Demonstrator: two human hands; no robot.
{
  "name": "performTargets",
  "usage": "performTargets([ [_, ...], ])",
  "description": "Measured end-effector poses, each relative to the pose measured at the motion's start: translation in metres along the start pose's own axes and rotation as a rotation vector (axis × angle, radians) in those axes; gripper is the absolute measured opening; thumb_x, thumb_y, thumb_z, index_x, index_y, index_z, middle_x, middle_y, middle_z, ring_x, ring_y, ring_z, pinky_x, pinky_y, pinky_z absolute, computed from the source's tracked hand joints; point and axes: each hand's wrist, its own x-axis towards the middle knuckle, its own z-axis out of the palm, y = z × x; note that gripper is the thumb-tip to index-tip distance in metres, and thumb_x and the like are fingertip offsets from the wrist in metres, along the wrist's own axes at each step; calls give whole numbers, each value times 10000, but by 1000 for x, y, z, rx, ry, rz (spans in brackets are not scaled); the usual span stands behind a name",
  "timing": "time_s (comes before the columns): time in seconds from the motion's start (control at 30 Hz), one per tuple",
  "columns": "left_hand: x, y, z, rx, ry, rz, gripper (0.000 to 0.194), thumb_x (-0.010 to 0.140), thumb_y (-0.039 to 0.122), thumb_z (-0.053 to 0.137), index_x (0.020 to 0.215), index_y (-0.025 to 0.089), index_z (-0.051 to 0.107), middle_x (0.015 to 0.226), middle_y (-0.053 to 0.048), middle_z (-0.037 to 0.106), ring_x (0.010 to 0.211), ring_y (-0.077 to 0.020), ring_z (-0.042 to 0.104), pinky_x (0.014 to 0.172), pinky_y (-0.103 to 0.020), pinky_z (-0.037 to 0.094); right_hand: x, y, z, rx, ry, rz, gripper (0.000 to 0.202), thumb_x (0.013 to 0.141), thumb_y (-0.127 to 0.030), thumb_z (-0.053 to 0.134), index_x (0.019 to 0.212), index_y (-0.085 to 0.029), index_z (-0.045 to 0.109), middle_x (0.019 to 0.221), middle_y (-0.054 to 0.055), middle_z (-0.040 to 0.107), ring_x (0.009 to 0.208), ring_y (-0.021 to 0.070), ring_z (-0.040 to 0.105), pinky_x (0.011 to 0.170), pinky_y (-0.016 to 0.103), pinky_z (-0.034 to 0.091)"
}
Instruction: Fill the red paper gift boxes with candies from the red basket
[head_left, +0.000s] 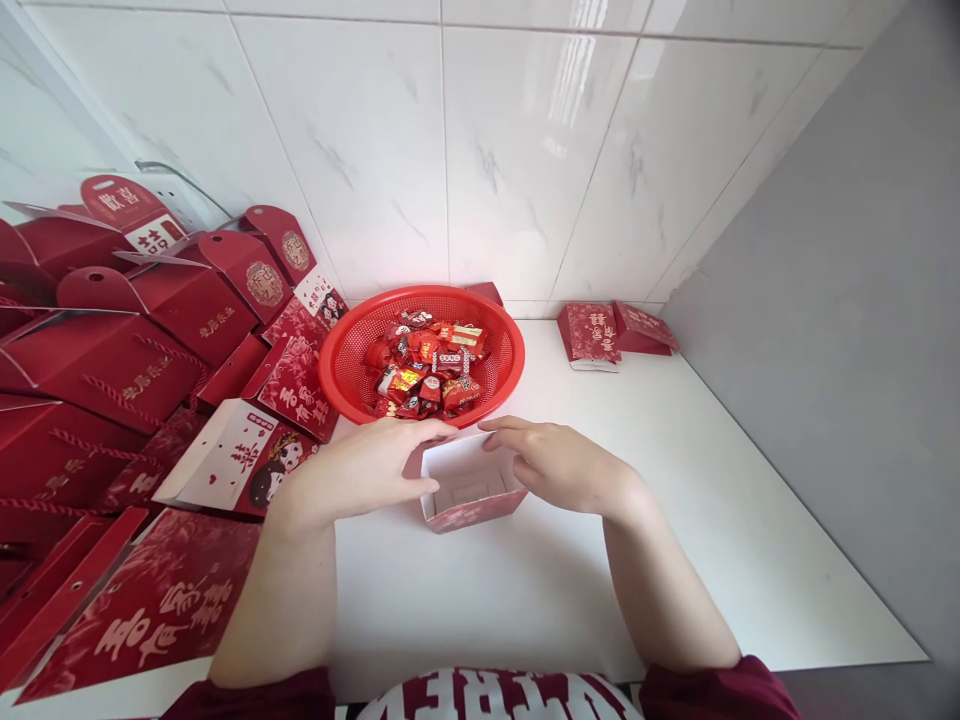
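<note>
A small red paper gift box (476,512) with a white inside stands on the white tabletop in front of me, its top open and no contents visible. My left hand (382,462) grips its left side, thumb at the near corner and fingers along the far edge. On the opposite side, my right hand (559,462) holds the right wall, with fingertips reaching over the rim. Just behind the box sits a red plastic basket (519,365) holding several wrapped candies (435,368), mostly in red wrappers.
Many red gift boxes (142,365) with rope handles crowd the left side. One flat red box (165,590) lies at the near left. Two small red boxes (590,335) rest at the back right. White tiles and a grey panel (840,300) bound the tabletop (705,500).
</note>
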Motion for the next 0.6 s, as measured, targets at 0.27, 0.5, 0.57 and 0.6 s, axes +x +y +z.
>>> performTargets([
  [0.27,8,5,2,-12,163,104,356,866,340,605,1220,311,639,1273,11,639,1105,-202,620,950,-296,464,8,-15,11,-78,44,64,412,875,-133,354,1215,-151,586,1524,82,395,988,229,685,825,353,513],
  [0.5,17,-7,5,24,183,88,263,845,226,577,1047,262,741,1182,-4,703,1067,-207,644,925,-292,466,21,-30,21,-196,165,5,381,890,-104,357,1179,-101,605,1488,146,436,1048,292,659,896,439,494],
  [0.57,16,-9,4,11,157,58,264,854,224,544,1019,254,748,1059,-3,740,967,-202,669,857,-276,484,12,-37,16,-199,308,-58,377,902,-79,359,1187,-119,603,1422,151,513,1105,291,629,958,467,460],
  [0.6,15,-9,3,-2,144,48,260,865,228,520,974,249,755,995,4,749,918,-196,674,818,-264,489,5,-43,11,-164,404,-105,366,909,-79,371,1189,-140,599,1384,142,552,1116,279,623,969,466,455],
])
